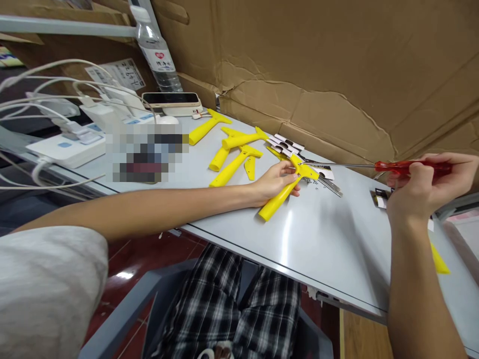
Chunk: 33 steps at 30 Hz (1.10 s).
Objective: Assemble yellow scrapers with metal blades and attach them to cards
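My left hand [279, 180] grips a yellow T-shaped plastic handle [279, 200] near its head, low over the grey table. My right hand [424, 184] is wrapped round the red grip of a screwdriver [389, 167]. Its long metal shaft runs leftward, and the tip meets the head of the yellow handle. Just beyond the held handle lie small screws [316, 188] and a metal blade [331, 187]. More yellow T-shaped handles [235, 167] rest left of my left hand, with a small flat yellow piece [249, 168] beside them.
Black-and-white packets [284, 144] lie at the back by the cardboard wall [307, 65]. A power strip [71, 149] with white cables, a phone [170, 98] and a water bottle [157, 55] stand at the left. Another yellow part [439, 260] lies at the right.
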Motion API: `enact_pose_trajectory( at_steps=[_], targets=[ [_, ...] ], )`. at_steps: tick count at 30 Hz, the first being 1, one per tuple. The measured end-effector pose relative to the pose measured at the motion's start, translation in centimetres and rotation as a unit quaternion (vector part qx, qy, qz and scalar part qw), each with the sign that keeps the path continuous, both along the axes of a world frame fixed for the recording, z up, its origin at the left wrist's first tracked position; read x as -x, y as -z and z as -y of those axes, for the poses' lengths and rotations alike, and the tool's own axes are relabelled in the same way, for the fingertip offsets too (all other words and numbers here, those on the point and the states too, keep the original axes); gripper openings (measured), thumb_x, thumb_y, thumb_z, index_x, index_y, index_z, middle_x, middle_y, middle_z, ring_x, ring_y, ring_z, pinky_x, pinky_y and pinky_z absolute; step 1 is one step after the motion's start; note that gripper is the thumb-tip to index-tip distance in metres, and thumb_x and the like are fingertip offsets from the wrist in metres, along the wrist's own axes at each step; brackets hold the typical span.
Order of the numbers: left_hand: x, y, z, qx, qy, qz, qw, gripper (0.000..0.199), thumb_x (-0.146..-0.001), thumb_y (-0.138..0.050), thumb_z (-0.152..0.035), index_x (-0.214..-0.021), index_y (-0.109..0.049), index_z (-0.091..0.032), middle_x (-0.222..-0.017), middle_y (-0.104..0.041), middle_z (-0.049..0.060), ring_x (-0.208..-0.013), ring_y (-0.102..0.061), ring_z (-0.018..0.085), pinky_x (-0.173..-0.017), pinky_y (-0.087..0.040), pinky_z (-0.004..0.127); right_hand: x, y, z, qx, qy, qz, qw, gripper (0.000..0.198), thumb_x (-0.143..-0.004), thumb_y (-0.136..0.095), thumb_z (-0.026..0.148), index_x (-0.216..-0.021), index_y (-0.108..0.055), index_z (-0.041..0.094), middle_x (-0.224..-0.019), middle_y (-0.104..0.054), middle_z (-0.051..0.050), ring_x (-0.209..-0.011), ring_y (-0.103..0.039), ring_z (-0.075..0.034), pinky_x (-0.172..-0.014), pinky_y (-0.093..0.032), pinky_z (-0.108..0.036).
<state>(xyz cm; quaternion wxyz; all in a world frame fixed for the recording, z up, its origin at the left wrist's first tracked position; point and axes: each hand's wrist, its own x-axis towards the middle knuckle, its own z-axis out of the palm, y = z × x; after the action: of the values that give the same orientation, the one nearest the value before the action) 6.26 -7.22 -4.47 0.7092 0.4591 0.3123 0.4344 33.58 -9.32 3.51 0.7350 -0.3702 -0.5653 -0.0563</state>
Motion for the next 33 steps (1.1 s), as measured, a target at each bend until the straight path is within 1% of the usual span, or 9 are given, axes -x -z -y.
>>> enact_pose_trajectory(
  at_steps=[2, 5, 10, 14, 19, 25, 27, 31, 33],
  targets=[
    [0.0, 0.2, -0.1, -0.002, 0.001, 0.007, 1.000, 0.016, -0.099, -0.058, -0.010, -0.114, -0.056, -0.016, -0.130, -0.059, 0.014, -0.074, -0.068, 0.011, -0.070, -0.064, 0.035, 0.2, 0.0, 0.1, 0.001, -0.003, -0.001, 1.000, 0.029, -0.060, -0.050, 0.023, -0.089, -0.046, 0.018, -0.083, -0.048, 0.002, -0.046, -0.045, -0.008, -0.032, -0.041, -0.033],
    [0.0, 0.4, -0.2, 0.001, 0.003, 0.008, 1.000, 0.016, -0.099, -0.059, -0.010, -0.114, -0.057, -0.016, -0.128, -0.060, 0.014, -0.074, -0.068, 0.011, -0.071, -0.064, 0.036, 0.6, -0.1, 0.3, 0.005, 0.004, -0.008, 1.000, 0.028, -0.060, -0.051, 0.022, -0.087, -0.047, 0.017, -0.082, -0.048, 0.002, -0.051, -0.046, -0.006, -0.035, -0.041, -0.028],
    [0.1, -0.1, -0.1, 0.006, 0.014, 0.005, 1.000, 0.016, -0.099, -0.057, -0.009, -0.114, -0.056, -0.015, -0.124, -0.060, 0.013, -0.073, -0.068, 0.011, -0.071, -0.064, 0.035, 0.9, -0.2, 0.5, 0.006, 0.019, -0.004, 1.000, 0.026, -0.060, -0.052, 0.022, -0.085, -0.047, 0.016, -0.082, -0.048, 0.001, -0.056, -0.049, -0.004, -0.041, -0.044, -0.022],
    [0.1, -0.3, 0.0, 0.008, 0.014, 0.005, 1.000, 0.015, -0.100, -0.056, -0.008, -0.113, -0.056, -0.014, -0.121, -0.061, 0.012, -0.072, -0.068, 0.010, -0.070, -0.063, 0.034, 0.5, 0.0, 0.2, 0.001, 0.009, 0.003, 1.000, 0.028, -0.059, -0.051, 0.023, -0.086, -0.046, 0.017, -0.082, -0.047, 0.003, -0.048, -0.046, -0.005, -0.038, -0.044, -0.026],
    [0.1, -0.4, 0.1, 0.021, 0.015, 0.006, 1.000, 0.016, -0.100, -0.055, -0.008, -0.114, -0.056, -0.014, -0.114, -0.063, 0.011, -0.071, -0.068, 0.011, -0.071, -0.063, 0.035, 0.4, 0.1, 0.0, -0.009, 0.004, 0.014, 1.000, 0.027, -0.061, -0.052, 0.022, -0.087, -0.046, 0.018, -0.081, -0.049, 0.003, -0.044, -0.047, -0.007, -0.035, -0.044, -0.031],
    [0.0, -0.4, 0.0, 0.024, 0.009, 0.003, 1.000, 0.017, -0.099, -0.056, -0.007, -0.115, -0.055, -0.015, -0.110, -0.065, 0.010, -0.072, -0.068, 0.012, -0.070, -0.062, 0.035, 0.1, 0.2, 0.0, -0.018, 0.049, 0.029, 0.998, 0.027, -0.061, -0.051, 0.023, -0.088, -0.048, 0.017, -0.082, -0.049, 0.003, -0.046, -0.047, -0.007, -0.036, -0.044, -0.032],
    [0.0, -0.4, 0.0, 0.023, 0.008, 0.003, 1.000, 0.016, -0.099, -0.057, -0.008, -0.114, -0.055, -0.015, -0.112, -0.065, 0.010, -0.072, -0.068, 0.012, -0.069, -0.062, 0.034, -0.1, 0.2, 0.0, -0.023, 0.044, 0.022, 0.999, 0.028, -0.061, -0.050, 0.023, -0.088, -0.048, 0.017, -0.083, -0.049, 0.002, -0.046, -0.046, -0.007, -0.036, -0.044, -0.032],
    [0.1, -0.2, 0.0, 0.016, 0.011, 0.005, 1.000, 0.015, -0.099, -0.057, -0.008, -0.113, -0.056, -0.015, -0.120, -0.064, 0.012, -0.072, -0.068, 0.011, -0.067, -0.061, 0.032, 0.0, 0.2, -0.1, -0.028, 0.007, -0.003, 1.000, 0.029, -0.061, -0.050, 0.023, -0.089, -0.046, 0.018, -0.083, -0.048, 0.002, -0.047, -0.046, -0.007, -0.031, -0.040, -0.030],
    [0.1, -0.2, 0.0, 0.015, 0.012, 0.005, 1.000, 0.016, -0.099, -0.057, -0.009, -0.113, -0.056, -0.015, -0.123, -0.064, 0.013, -0.072, -0.069, 0.011, -0.068, -0.062, 0.032, 0.1, 0.2, -0.2, -0.030, 0.007, 0.001, 1.000, 0.029, -0.060, -0.050, 0.023, -0.088, -0.046, 0.017, -0.083, -0.048, 0.002, -0.047, -0.047, -0.007, -0.032, -0.041, -0.030]
  ],
)
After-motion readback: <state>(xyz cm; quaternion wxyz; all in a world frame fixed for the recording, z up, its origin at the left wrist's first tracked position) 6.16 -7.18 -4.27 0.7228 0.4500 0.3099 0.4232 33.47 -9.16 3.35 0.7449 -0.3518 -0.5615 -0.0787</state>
